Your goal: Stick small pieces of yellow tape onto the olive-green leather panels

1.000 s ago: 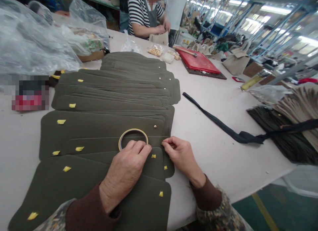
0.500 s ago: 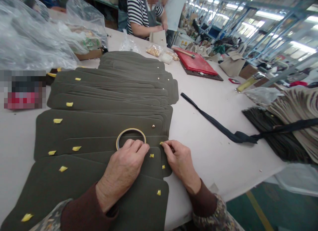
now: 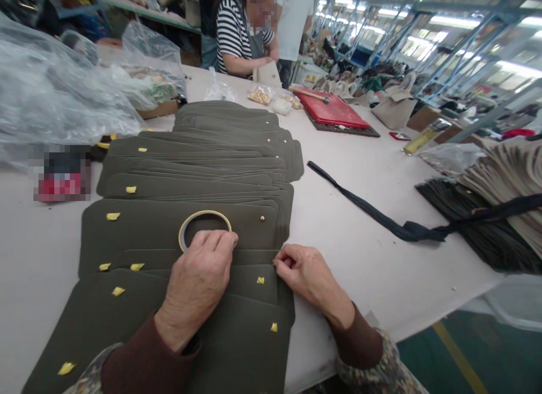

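Note:
My left hand (image 3: 199, 278) is closed on a narrow roll of yellow tape (image 3: 183, 227), held upright over the dark olive panels (image 3: 178, 211). These flat panels, with rounded corners, overlap in rows on the table. My right hand (image 3: 311, 275) is pinched at the right edge of a panel, its thumb and forefinger together; whatever lies between the fingertips is too small to make out. Small yellow tape pieces (image 3: 118, 291) stick to several panels, one of them a tape piece (image 3: 260, 280) just left of my right fingertips. A metal stud (image 3: 262, 218) shows on one panel.
A black strap (image 3: 372, 213) lies across the table (image 3: 339, 258) at right, leading to stacked fabric pieces (image 3: 503, 213). Farther back are a red board (image 3: 330, 107) with a hammer (image 3: 315, 96) on it, plastic bags (image 3: 55, 95) and a person in a striped top (image 3: 231, 35).
My right fingertips have moved down along the panel edge. My left hand and the tape roll have shifted left. A tape piece near the right edge no longer shows.

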{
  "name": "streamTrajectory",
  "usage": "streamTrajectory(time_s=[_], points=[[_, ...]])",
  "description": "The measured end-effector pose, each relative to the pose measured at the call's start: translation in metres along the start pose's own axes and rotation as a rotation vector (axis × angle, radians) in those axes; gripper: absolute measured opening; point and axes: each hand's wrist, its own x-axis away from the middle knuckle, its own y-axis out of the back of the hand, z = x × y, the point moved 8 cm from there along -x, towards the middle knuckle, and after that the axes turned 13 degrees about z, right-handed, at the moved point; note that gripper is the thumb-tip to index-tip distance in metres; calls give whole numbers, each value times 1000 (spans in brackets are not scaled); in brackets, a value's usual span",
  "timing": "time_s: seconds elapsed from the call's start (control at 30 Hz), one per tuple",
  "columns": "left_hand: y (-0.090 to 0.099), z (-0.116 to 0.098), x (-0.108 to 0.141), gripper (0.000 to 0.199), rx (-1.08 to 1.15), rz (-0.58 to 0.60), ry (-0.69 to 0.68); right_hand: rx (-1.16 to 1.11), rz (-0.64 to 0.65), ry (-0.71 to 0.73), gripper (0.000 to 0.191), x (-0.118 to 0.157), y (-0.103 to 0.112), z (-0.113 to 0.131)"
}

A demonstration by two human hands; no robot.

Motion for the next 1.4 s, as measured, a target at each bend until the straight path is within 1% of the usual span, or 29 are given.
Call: streamTrajectory(time_s=[0.1,0.17,0.23,0.3,0.4,0.5,0.57,0.63,0.7,0.77,0.87,0.93,1.0,1.1,1.2,1.3,1.4], points=[[-5,-5,4,9,-4,81,-49,15,85,-78,13,0,-4,-1],[-5,-8,6,10,-7,109,-70,18,98,-105,12,-1,-4,-1],[-3,-9,6,11,-13,116,-78,19,82,-116,11,-3,-2,-2],[0,-8,6,12,-15,112,-74,10,71,-105,15,-5,-1,-4],[0,-8,5,14,-1,129,-83,-67,69,-54,19,-6,0,-7],[-7,-12,7,16,39,198,-145,-142,33,11,19,-4,1,-9],[-7,-16,10,17,93,184,-196,-180,-24,47,15,0,3,-7],[3,-18,15,18,179,86,-249,-249,-114,84,14,6,7,-1],[15,-19,19,21,268,-9,-292,-323,-196,155,14,14,12,12],[21,-22,22,28,314,-14,-315,-346,-227,269,14,21,16,31],[24,-26,24,38,312,17,-299,-303,-214,456,17,30,17,62],[26,-28,26,38,303,4,-285,-252,-210,549,19,34,17,76],[26,-28,28,35,299,-3,-277,-190,-207,608,18,36,15,83],[24,-29,31,30,307,16,-278,-94,-209,652,17,36,8,87],[23,-27,33,25,319,12,-263,-4,-263,653,15,36,5,86],[21,-23,34,16,349,25,-254,43,-334,634,16,38,3,88],[18,-21,34,12,369,46,-247,9,-375,579,16,37,2,90]])
